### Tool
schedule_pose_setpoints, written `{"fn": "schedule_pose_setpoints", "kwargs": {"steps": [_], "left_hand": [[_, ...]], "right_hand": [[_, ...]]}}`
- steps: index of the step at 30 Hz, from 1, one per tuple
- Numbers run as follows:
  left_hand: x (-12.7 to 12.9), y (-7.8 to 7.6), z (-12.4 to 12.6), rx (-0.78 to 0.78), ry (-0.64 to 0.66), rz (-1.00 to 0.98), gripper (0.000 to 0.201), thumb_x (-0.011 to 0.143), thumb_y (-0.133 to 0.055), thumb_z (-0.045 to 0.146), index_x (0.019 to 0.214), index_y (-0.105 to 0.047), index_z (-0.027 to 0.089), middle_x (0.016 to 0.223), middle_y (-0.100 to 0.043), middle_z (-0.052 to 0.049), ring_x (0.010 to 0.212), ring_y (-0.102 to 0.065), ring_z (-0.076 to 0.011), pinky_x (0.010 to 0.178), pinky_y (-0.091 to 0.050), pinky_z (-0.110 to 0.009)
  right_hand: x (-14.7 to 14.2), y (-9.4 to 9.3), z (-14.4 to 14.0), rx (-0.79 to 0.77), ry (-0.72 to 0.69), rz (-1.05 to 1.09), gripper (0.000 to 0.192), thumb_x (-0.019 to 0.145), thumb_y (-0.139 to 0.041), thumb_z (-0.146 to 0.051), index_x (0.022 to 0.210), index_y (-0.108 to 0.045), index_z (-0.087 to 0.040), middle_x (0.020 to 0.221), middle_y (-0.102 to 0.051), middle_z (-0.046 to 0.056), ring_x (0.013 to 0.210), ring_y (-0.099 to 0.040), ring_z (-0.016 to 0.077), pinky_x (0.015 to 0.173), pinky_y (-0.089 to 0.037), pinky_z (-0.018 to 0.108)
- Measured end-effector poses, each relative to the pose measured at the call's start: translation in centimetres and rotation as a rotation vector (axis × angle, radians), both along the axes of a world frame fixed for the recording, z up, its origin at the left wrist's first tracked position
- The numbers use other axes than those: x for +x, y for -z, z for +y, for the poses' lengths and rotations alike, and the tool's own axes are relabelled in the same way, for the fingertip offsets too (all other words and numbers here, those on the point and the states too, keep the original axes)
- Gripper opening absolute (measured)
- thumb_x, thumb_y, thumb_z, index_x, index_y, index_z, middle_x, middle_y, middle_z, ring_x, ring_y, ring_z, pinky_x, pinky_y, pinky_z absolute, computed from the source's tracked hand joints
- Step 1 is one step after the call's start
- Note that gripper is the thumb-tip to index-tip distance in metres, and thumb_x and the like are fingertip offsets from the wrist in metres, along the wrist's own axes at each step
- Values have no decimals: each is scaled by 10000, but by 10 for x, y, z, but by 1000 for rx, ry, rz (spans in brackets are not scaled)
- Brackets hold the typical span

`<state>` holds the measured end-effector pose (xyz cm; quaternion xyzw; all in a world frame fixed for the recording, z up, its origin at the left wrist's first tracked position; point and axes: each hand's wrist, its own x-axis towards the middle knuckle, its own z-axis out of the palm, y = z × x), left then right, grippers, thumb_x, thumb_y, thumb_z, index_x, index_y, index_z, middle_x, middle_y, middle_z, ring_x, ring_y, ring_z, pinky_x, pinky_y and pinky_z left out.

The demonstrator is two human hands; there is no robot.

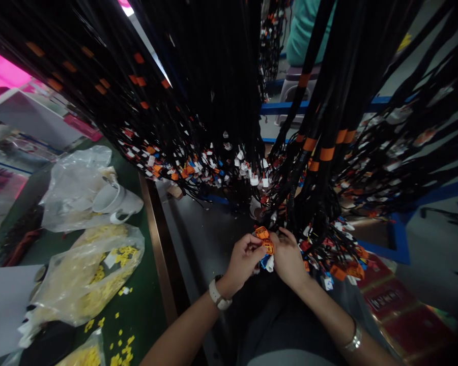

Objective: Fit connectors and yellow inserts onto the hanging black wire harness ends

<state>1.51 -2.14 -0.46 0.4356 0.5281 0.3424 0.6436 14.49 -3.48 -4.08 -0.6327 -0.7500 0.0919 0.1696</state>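
Note:
Both my hands meet low in the middle of the view, under a dense mass of hanging black wire harnesses (221,91). My left hand (244,262), with a white watch on its wrist, pinches an orange connector (267,246) at the end of one harness. My right hand (288,259), with a silver bracelet on its wrist, grips the same cluster of orange, blue and white connectors from the other side. Many more small connectors (213,170) dangle from the wire ends above and to the right of my hands.
On the green table (143,310) at left lie a clear bag of yellow parts (87,274), loose yellow pieces, and another bag with a white cup (114,201). A person in a teal top (309,30) sits behind the harnesses. Blue frame rails (399,239) stand at right.

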Motion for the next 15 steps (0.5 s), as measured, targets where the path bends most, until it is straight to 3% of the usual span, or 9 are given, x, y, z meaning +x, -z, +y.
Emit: {"fn": "schedule_pose_setpoints", "kwargs": {"steps": [7,15], "left_hand": [[1,-1,1,-52,-27,-31,277,633,-724,344,747,-570,144,664,-549,25,589,-480,-74,578,-385,-200],[-4,-2,7,-6,62,6,292,713,-657,432,720,-592,147,642,-569,6,598,-515,-92,582,-417,-208]], "right_hand": [[0,0,0,-12,-2,2,349,699,-390,42,967,-567,-96,626,-650,47,661,-631,179,1024,-303,334],[2,-4,1,-30,-10,143,356,702,-379,25,970,-570,-111,668,-657,48,683,-633,172,1024,-313,364]]}}
